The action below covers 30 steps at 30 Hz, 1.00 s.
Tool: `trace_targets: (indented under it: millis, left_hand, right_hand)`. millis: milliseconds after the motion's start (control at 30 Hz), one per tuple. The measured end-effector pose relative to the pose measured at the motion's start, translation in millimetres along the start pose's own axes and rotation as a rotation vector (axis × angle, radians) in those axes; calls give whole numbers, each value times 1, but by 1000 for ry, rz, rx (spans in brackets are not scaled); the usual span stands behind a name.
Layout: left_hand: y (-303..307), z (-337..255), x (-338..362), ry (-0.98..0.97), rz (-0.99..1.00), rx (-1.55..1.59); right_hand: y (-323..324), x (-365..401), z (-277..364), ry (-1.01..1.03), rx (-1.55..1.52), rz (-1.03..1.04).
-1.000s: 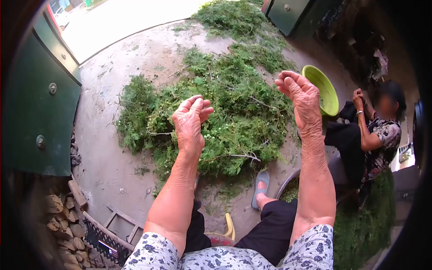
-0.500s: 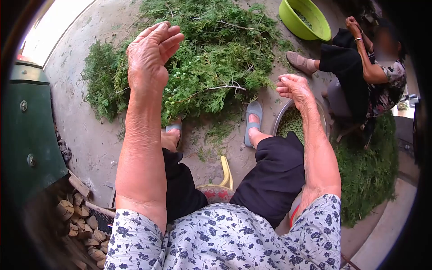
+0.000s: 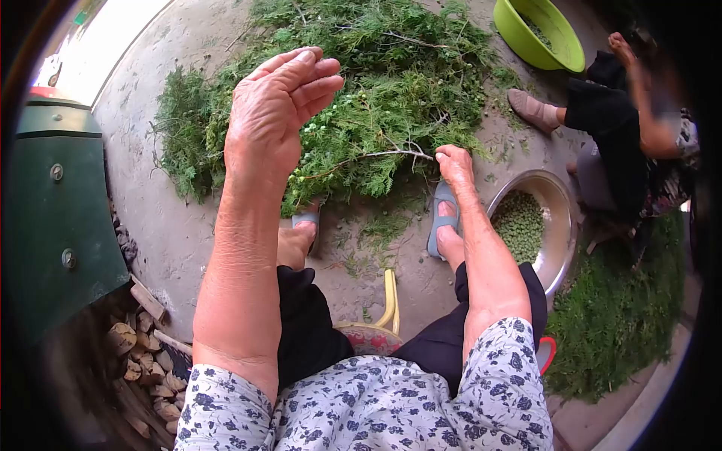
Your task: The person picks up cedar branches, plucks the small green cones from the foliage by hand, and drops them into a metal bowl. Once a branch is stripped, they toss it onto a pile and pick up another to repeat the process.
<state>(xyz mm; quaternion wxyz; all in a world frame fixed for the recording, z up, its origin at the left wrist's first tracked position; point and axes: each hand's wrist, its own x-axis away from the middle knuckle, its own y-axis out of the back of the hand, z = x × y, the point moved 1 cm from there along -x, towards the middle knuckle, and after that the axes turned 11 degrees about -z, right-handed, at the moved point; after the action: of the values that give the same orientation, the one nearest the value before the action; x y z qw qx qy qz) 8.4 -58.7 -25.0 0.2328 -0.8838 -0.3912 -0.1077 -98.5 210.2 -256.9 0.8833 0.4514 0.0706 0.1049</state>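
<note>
My right hand (image 3: 456,167) is closed on the cut end of a bare-stemmed branch (image 3: 395,152) at the near side of the green heap. Leafy sprays of conifer branches (image 3: 391,98) with small round green cones among them fill the heap. Over its left part hovers my left hand (image 3: 274,105), fingers held out and loosely bent, with nothing visible in it. Right of my right forearm stands a metal basin (image 3: 560,252), partly filled with the small green cones (image 3: 519,229).
A lime-green tub (image 3: 526,45) stands beyond the heap at the upper right. Beside it sits another person (image 3: 609,124), one hand raised. More greenery (image 3: 617,316) lies at the right. Split firewood (image 3: 143,361) and a dark green metal object (image 3: 64,210) are at the left.
My right hand has moved left from near the basin and taken hold of the branch end, uncovering more of the basin. The view has shifted slightly; my left hand stays over the heap.
</note>
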Motion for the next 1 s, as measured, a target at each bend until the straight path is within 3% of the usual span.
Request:
trace_targets:
  millis: [100,167,300,333,367,433,567,900,1000]
  left_hand:
    - [1,-1,-4,-6,-16,38]
    - [1,-3,-4,22,-27,64]
    - [3,-4,-6,12,-34,76]
    - [4,-4,-6,12,-33,80]
    - [5,-4,-6,28,-32,73]
    - [7,-7,-7,34,-31,69]
    - [10,-8,-4,40,-47,95]
    - [12,3,-6,118,-110,133]
    - [1,12,-1,143,1,97]
  right_hand:
    - [-37,5,18,104,121,-59]
    - [-50,7,23,33,226,36]
    - [-47,15,25,-46,77,267]
    - [-33,20,40,-304,-116,455]
    - [-30,26,41,-301,-114,452]
    - [-25,39,47,-608,-581,476]
    - [-10,52,63,-730,-919,383]
    - [78,62,144,-413,-824,110]
    - [97,67,165,-274,-804,48]
